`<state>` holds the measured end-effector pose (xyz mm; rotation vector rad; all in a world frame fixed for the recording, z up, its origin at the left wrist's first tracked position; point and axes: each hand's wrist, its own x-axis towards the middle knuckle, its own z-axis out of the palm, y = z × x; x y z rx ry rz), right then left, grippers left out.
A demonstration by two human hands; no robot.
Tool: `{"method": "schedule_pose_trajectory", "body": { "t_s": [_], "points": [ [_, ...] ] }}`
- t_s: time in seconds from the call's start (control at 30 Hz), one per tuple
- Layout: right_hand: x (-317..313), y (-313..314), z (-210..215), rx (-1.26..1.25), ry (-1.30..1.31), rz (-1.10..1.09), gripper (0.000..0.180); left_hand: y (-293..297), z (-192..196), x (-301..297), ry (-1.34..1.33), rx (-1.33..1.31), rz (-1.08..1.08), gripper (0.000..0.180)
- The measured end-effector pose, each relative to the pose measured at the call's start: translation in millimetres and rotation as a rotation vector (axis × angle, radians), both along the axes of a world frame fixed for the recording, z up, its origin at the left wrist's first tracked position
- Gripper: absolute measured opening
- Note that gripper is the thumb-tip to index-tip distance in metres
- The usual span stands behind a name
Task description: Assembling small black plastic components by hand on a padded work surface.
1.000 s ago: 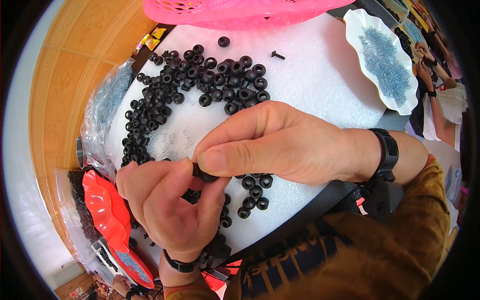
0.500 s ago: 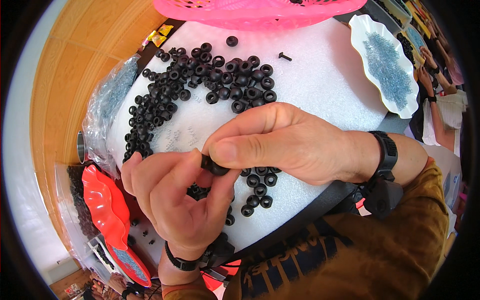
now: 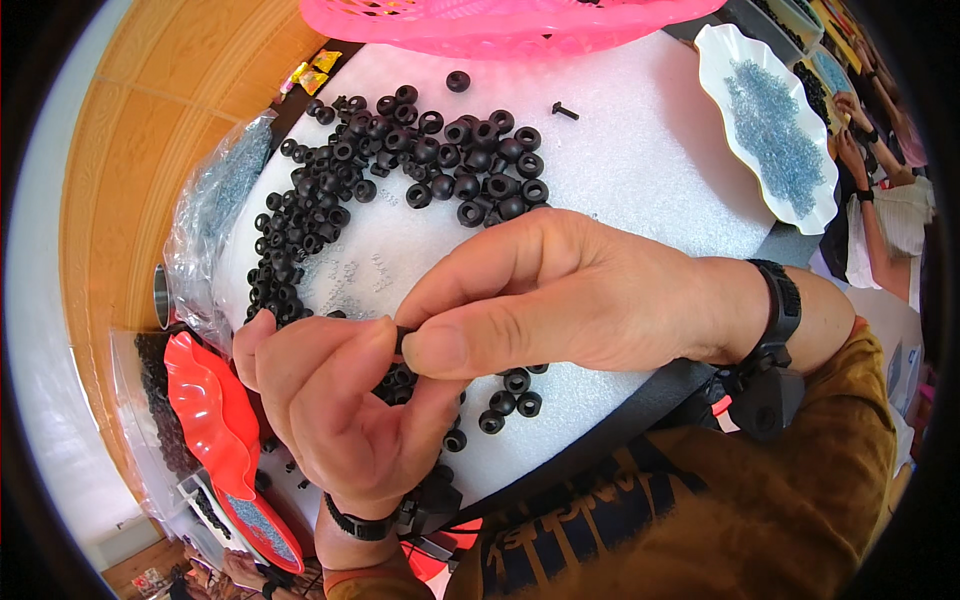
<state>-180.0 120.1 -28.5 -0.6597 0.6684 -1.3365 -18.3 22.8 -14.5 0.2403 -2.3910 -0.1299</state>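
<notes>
Above the middle of the white foam sheet (image 3: 640, 140), both hands meet around a small black cord lock (image 3: 402, 338). Little of it shows, since the fingertips cover most. My left hand (image 3: 350, 410) grips it between thumb and forefinger, the other fingers curled. My right hand (image 3: 560, 300) presses thumb and forefinger onto it from the right. Behind and under the hands lie many round black cord lock bodies (image 3: 360, 145) with holes. Tiny clear springs (image 3: 345, 285) lie scattered among them. A single black plunger (image 3: 565, 111) rests apart, beyond my right hand.
At the far edge stands a pink basket (image 3: 520, 40). A white scalloped dish (image 3: 715, 75) of springs sits far right. On the left are a clear bag (image 3: 205, 215), a red wavy dish (image 3: 205, 405) and yellow packets (image 3: 320, 65). Other people's hands (image 3: 855, 125) work at the right.
Both hands have shifted slightly down and left, still together. My right thumb now covers more of the black cord lock than before.
</notes>
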Motion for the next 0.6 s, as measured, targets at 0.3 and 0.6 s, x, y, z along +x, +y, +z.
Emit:
{"method": "schedule_pose_trajectory", "body": {
  "t_s": [0.3,0.6],
  "points": [
    [-3.6,-0.2,1.8,0.074,-0.038,0.013,0.024,-1.8,-0.7,-1.8,-0.033,0.099,-0.057,0.051],
    [2.4,-3.3,-8.7,0.044,0.038,-0.046,0.022,8.4,15.7,-6.1,-0.359,-0.173,0.105,0.03]
  ]
}}
